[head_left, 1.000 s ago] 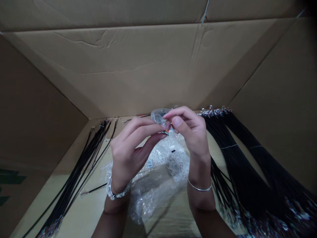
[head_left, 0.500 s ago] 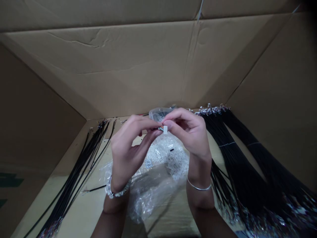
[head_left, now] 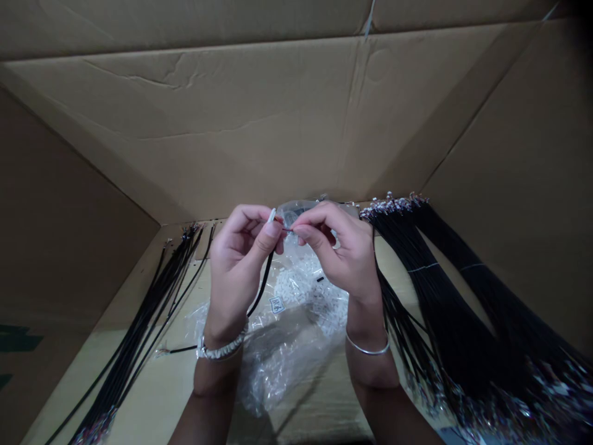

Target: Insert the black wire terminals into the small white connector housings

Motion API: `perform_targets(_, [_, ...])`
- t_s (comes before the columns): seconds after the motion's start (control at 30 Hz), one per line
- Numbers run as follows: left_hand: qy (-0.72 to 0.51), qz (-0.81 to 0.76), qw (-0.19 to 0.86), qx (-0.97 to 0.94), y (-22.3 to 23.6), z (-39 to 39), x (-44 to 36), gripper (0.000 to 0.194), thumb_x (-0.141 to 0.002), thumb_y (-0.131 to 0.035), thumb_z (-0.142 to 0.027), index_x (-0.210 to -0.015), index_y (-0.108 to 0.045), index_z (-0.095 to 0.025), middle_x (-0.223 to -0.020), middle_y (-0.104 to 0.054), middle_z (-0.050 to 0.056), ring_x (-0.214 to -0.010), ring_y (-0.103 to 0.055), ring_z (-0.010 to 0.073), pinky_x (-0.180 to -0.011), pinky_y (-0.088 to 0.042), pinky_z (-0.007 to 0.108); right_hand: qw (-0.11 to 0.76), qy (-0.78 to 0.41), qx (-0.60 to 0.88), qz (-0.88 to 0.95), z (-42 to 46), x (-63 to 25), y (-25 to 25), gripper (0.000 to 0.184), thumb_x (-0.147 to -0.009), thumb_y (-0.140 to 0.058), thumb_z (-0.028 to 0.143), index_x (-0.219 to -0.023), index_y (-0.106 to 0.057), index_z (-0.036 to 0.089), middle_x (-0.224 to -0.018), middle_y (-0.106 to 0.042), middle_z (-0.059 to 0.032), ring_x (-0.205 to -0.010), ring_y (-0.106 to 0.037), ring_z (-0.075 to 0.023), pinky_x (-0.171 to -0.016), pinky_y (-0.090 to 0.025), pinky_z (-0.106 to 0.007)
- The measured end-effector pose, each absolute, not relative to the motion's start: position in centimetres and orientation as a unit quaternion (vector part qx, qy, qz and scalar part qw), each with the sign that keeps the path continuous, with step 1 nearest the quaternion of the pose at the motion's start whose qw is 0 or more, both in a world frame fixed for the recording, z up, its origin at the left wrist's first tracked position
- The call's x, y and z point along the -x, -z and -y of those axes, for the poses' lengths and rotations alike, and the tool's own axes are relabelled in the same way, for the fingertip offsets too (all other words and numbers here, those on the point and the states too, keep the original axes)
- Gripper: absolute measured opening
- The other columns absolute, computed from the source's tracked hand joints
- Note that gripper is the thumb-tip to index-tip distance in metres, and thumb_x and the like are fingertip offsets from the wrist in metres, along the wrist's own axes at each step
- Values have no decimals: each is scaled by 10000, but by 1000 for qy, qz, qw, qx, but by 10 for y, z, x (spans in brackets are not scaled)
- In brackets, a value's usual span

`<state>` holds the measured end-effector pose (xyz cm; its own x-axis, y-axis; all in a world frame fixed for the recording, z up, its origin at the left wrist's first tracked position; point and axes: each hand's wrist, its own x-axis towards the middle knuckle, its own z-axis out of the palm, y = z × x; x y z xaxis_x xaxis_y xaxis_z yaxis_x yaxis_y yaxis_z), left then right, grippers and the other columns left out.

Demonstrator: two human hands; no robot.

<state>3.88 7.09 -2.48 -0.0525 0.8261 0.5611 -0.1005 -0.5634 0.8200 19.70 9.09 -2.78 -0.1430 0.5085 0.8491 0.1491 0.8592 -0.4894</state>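
My left hand [head_left: 238, 266] is closed, thumb against fingers, on a small white connector [head_left: 272, 215] that sticks up above the thumb tip. A black cable [head_left: 264, 284] hangs down from that same grip and passes behind the wrist. My right hand [head_left: 347, 256] pinches a thin dark reddish wire [head_left: 287, 230], which spans the short gap between the two hands. The far end of the wire is hidden by the fingertips. Below both hands lies a clear plastic bag [head_left: 273, 377] with many small white connectors [head_left: 296, 284] in it.
A bundle of black cables [head_left: 148, 321] with bared wire ends lies at the left. Thicker tied cable bundles [head_left: 445, 296] lie at the right. Cardboard walls [head_left: 231, 136] enclose the work table [head_left: 139, 383]. A small handwritten label [head_left: 277, 305] sits on the bag.
The white connector has passed from between both hands into my left fingers, now upright. My right hand has shifted slightly left and pinches a single wire. The black cable below the left thumb has come into view.
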Motion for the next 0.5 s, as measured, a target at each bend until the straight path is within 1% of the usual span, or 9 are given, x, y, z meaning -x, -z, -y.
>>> perform_targets(0.17, [-648, -294, 374, -595, 25, -75, -36, 99, -965, -713, -308, -976, -684, -214, -800, -613, -1, -678, -572, 91, -627, -511, 203, 615, -168, 237, 733, -91, -196, 28, 37, -997, -666, 209, -962, -674, 218, -787, -663, 26, -694, -593, -109, -698, -492, -272])
perform_targets(0.37, [-611, -292, 357, -644, 20, -72, -30, 79, -955, -719, -232, -1030, -711, -208, -867, -663, 17, -745, -631, 98, -665, -543, 201, 628, -251, 237, 698, -94, -195, 29, 68, -997, -672, 243, -935, -683, 217, -752, -662, 47, -667, -601, -86, -622, -462, -242])
perform_targets(0.5, [-606, -299, 346, -651, 18, -69, -30, 75, -968, -698, -228, -1040, -712, -211, -889, -690, 23, -761, -655, 106, -684, -558, 204, 626, -275, 241, 689, -96, -195, 30, 112, -990, -683, 305, -930, -691, 211, -742, -670, 45, -648, -609, -87, -594, -462, -238])
